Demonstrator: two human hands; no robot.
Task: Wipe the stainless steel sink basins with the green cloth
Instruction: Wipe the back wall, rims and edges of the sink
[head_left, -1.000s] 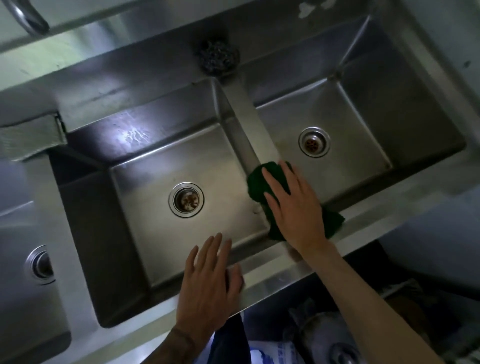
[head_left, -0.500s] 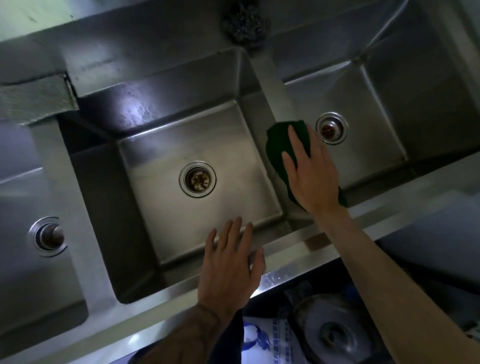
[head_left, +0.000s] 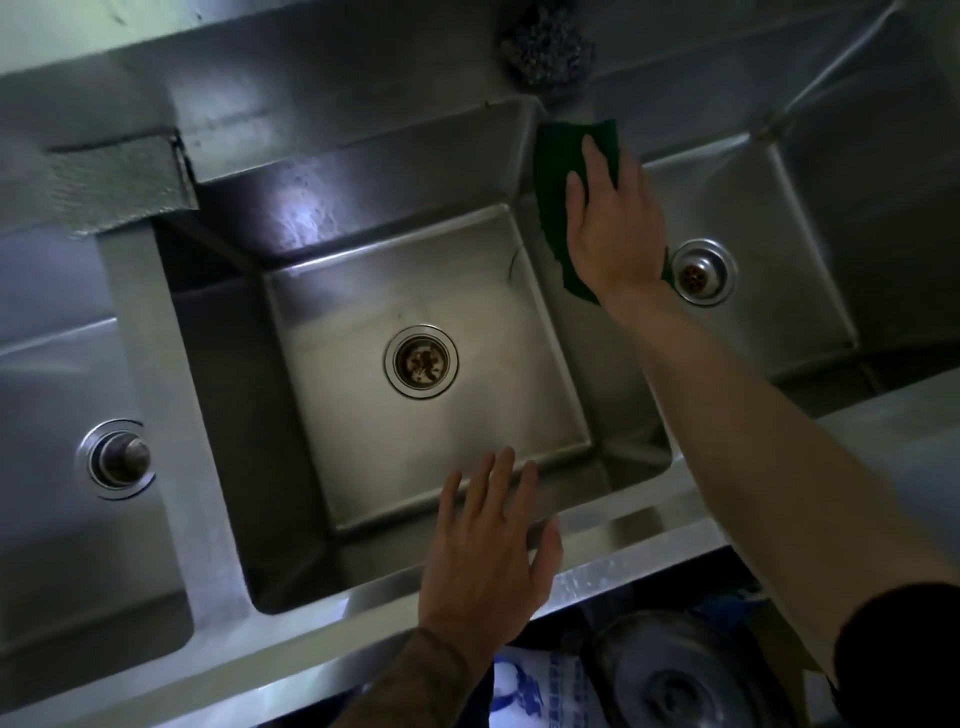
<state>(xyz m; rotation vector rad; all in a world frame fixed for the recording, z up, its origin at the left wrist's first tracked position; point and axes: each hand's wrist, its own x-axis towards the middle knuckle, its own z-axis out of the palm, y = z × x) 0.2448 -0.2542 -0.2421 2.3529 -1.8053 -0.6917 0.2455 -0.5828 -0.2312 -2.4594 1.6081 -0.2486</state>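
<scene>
While the right hand covers most of the green cloth, only the cloth's far edge and a strip along the left side show. The cloth lies on the divider between middle basin and right basin, at 1 o'clock, near the back. Right fingers are straight and close together, flat on the cloth; the thumb is hard to make out. The right forearm hides the near half of the divider, and the wrist clips the right drain.

Left hand at 6 o'clock, fingers spread, palm down on the front rim, fingertips over the basin edge. Middle drain in full view at centre. Left basin cut off at 9 o'clock, its plug visible. Dark scourer at 12 o'clock, blurred and partly cropped.

Under the rim at 5 o'clock: white bag with blue print, characters too blurred to read; round metal lid, cut off by the frame.
</scene>
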